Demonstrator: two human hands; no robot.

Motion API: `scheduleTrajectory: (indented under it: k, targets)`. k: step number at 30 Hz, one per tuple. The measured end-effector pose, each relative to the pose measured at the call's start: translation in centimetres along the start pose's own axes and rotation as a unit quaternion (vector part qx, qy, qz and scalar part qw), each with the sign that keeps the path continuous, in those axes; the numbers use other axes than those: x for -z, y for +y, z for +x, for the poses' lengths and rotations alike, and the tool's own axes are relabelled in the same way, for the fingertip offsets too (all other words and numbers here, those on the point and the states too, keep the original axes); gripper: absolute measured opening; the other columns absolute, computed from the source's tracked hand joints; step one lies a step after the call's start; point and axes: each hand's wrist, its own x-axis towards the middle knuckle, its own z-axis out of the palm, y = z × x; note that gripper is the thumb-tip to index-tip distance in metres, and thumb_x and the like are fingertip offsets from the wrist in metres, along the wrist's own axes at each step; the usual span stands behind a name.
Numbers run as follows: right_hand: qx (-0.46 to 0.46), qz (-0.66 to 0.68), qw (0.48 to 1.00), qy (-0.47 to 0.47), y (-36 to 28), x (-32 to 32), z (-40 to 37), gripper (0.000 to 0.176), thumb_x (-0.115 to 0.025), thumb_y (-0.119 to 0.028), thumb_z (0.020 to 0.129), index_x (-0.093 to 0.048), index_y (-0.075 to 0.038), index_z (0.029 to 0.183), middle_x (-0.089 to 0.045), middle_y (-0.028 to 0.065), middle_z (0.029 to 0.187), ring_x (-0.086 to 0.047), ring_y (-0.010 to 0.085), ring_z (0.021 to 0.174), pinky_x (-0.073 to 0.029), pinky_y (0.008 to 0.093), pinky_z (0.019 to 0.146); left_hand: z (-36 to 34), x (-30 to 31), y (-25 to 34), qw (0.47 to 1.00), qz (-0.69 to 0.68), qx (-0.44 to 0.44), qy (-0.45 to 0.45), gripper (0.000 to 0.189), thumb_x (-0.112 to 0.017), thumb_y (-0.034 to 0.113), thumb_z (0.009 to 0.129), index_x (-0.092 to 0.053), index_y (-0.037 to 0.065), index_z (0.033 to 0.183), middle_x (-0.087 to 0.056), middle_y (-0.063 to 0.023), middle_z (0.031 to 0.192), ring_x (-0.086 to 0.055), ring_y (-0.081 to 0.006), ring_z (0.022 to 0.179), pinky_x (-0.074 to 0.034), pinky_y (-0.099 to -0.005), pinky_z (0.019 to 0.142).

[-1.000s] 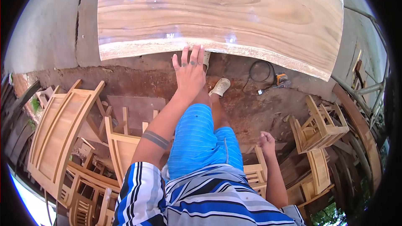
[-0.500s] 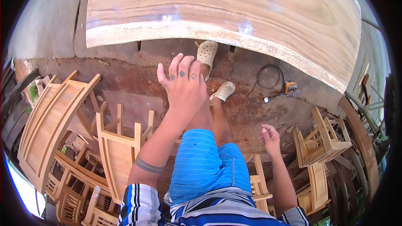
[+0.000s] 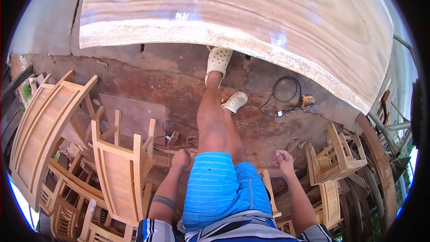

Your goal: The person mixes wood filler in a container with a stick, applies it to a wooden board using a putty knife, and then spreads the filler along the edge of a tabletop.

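Two hands in view, both empty. The left hand [image 3: 181,159] is curled into a fist and hangs beside the thigh. It holds nothing and touches nothing. The right hand [image 3: 283,157] is also curled shut, loosely, and empty, and hangs on the other side.

Nearest the left hand is an unfinished pale wooden chair frame lying on its side [image 3: 118,170], just beside the forearm but apart from it. Nearest the right hand is a second bare-wood chair tipped over [image 3: 333,157], well apart.

The large pale wood slab with brown grain and a rough light edge [image 3: 251,18] spans the top of the view, ahead of the person, out of reach of both hands. One cream perforated clog [image 3: 218,60] has its toe at the slab's lower edge. The other clog [image 3: 235,102] is set behind it on the reddish-brown dirt floor [image 3: 156,80].

A small orange power tool [image 3: 307,102] lies on the floor with its black cable coiled [image 3: 282,90], untouched.

Judgement on progress: the slab face shows sheen in patches and looks smoothed. Its edge looks raw, so edge work appears left. With the tool down and both hands off the slab, no work step is in hand.
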Motion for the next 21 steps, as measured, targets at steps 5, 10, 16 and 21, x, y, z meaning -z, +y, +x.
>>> scheduleTrajectory:
  k: [5,10,16,21]
  targets:
    - [0.024,0.017,1.0,-0.009,-5.5,-0.9,0.7,0.022,-0.059,-0.022,0.096,-0.06,-0.005,0.11,-0.064,0.0022,0.082,-0.058,0.0081,0.066,-0.046,0.0228,0.057,0.3,1.2,1.0,0.998,-0.033,0.019,-0.044,0.042,-0.051,0.039,0.093,-0.067,0.0,0.097,-0.066,-0.0285,0.098,-0.063,-0.0426,0.099,-0.049,-0.0508,0.086]
    - [0.025,0.018,0.998,-0.064,-8.2,-3.5,0.4,0.021,-0.06,-0.018,0.095,-0.059,-0.002,0.109,-0.065,0.0038,0.081,-0.058,0.0087,0.066,-0.047,0.0236,0.059,-1.3,5.1,3.8,0.995,-0.083,-0.05,0.009,0.024,-0.063,0.022,0.082,-0.068,-0.001,0.088,-0.067,-0.026,0.091,-0.066,-0.0409,0.088,-0.052,-0.0458,0.078]
    - [0.046,0.041,0.995,-0.082,-4.7,-4.1,1.7,0.021,-0.059,-0.018,0.096,-0.059,-0.002,0.11,-0.066,0.0039,0.083,-0.059,0.0089,0.068,-0.048,0.0239,0.059,-1.1,1.1,1.0,0.973,-0.177,-0.124,0.082,0.013,-0.064,0.01,0.079,-0.068,-0.002,0.077,-0.066,-0.0236,0.074,-0.068,-0.0371,0.073,-0.052,-0.0426,0.066]
    - [0.058,0.039,0.995,-0.07,1.9,-0.1,2.8,0.021,-0.059,-0.02,0.096,-0.06,-0.003,0.109,-0.066,0.005,0.081,-0.06,0.01,0.065,-0.048,0.0237,0.058,-3.3,-6.5,1.0,0.978,-0.202,-0.036,0.046,0.019,-0.059,0.013,0.087,-0.066,-0.003,0.082,-0.065,-0.0268,0.076,-0.066,-0.0387,0.076,-0.05,-0.0434,0.066]
